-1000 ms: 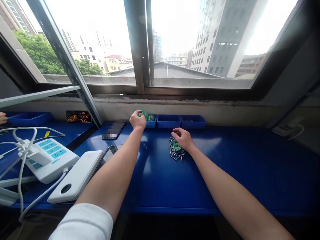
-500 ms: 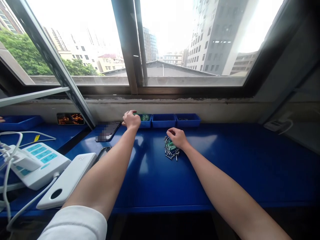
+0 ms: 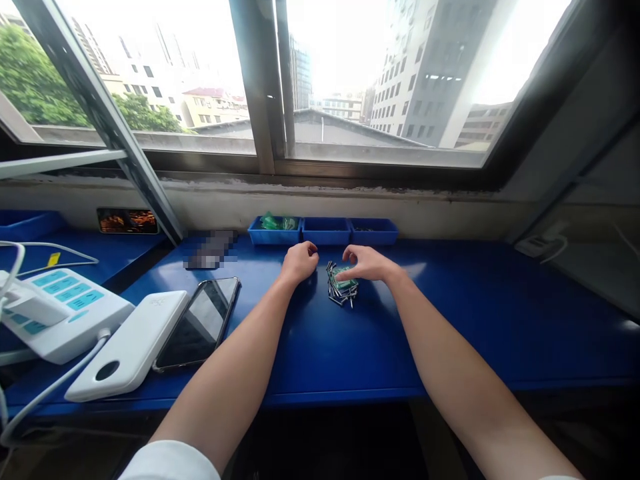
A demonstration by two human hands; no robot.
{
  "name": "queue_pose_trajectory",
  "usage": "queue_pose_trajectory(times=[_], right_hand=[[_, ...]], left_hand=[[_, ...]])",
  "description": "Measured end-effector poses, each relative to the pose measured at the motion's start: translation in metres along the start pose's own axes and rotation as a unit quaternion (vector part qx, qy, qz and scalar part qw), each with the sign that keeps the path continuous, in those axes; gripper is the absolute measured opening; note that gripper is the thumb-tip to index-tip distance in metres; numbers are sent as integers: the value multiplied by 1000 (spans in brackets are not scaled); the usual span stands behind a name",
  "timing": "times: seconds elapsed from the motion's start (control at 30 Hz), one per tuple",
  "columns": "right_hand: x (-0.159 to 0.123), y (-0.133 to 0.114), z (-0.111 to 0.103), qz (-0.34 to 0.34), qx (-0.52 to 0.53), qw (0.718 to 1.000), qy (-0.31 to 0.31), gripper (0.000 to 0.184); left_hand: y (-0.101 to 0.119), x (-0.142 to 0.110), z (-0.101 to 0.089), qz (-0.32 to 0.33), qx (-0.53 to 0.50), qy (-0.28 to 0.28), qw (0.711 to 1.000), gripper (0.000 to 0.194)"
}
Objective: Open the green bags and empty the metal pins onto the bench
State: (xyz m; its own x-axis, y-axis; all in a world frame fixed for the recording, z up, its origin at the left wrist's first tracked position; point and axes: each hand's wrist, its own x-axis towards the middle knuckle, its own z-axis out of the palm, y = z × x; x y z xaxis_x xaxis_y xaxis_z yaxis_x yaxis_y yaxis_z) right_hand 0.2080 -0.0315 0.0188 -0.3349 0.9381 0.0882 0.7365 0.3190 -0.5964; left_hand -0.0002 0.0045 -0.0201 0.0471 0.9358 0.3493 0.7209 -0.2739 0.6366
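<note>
A small pile of short, thin metal pins lies on the blue table, with green pieces among them. My right hand is over the pile's right side, thumb and fingers apart, the thumb reaching down to the green pieces. Just left of the pile, my left hand is closed with its fingers curled in; what they hold, if anything, is hidden. Behind the hands stands a blue bin with green items in it. Beside it are a middle blue bin and a right blue bin with small dark parts.
On the left lie a phone, a white power bank and a white power strip with cables. A blurred dark flat object rests farther back. A lit phone screen leans at the wall. A metal post rises at left.
My left hand has come back from the left bin to beside the pile, uncovering the bin and the phone. My right hand has spread its thumb and fingers over the pile.
</note>
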Motion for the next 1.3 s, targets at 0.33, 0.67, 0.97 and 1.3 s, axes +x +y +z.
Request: queue_pose_trajectory(times=[0.33,0.67,0.97,1.3], right_hand=[[6,8,9,-8,-8,999,-33,46],[12,17,18,-12,73,997,4,47],[19,12,30,-33,315,940,125,38],[20,5,43,-115,234,932,252,21]], left_hand=[[6,-10,-9,147,-23,-171,974,47],[9,-14,-9,97,-97,-210,968,61],[9,-10,-3,105,-181,-120,971,31],[9,-9,0,111,-282,-1,953,8]])
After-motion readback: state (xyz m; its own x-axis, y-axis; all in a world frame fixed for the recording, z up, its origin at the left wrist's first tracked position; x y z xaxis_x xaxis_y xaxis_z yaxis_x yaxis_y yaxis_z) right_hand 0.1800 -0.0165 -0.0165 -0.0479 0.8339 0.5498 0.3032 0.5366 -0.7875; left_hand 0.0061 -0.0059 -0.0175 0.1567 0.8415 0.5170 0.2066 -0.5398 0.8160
